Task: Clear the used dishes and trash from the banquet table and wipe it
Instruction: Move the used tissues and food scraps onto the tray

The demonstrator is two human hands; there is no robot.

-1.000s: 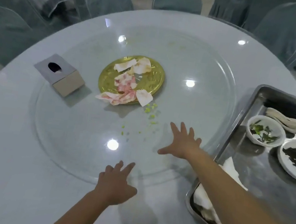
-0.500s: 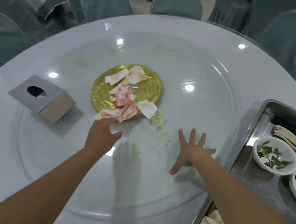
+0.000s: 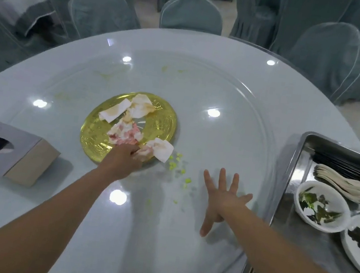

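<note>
the left hand [image 3: 124,160] has been brought onto the gold plate [image 3: 129,126], fingers grasping soiled napkins [image 3: 125,133]; right hand [image 3: 223,199] is kept splayed, released; clearing is begun

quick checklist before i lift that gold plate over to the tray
1. Left hand on the gold plate: at its near rim, grip hidden, cannot tell.
2. Right hand free to help: ok, spread open over the glass turntable.
3. Used napkins secure: not ok, one overhangs the rim.
4. Room in the metal tray: ok, bare patch beside the bowls.
5. Yellow crumbs cleared: not ok.
</note>
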